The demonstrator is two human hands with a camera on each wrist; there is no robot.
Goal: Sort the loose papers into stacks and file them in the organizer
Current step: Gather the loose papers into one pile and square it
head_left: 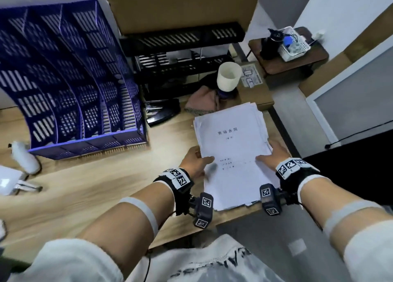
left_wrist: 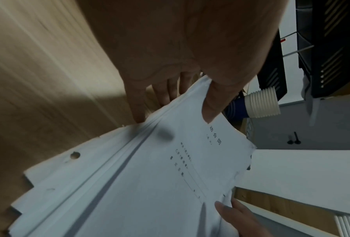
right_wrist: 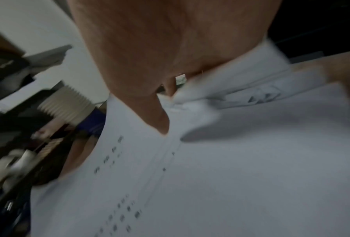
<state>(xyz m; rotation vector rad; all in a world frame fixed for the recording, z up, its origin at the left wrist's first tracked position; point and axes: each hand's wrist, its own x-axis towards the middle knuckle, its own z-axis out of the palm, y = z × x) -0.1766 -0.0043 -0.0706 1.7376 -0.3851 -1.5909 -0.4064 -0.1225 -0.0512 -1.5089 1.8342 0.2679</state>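
Where both hands meet, left hand [head_left: 195, 160] and right hand [head_left: 274, 153] pinch the paper stack [head_left: 231, 154], top sheet headed 劳动合同.

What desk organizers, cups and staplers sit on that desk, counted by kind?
Blue slotted plastic file organizer: 1
Black slotted plastic tray rack: 1
White ribbed paper cup: 1
Black stapler: 1
Total: 4
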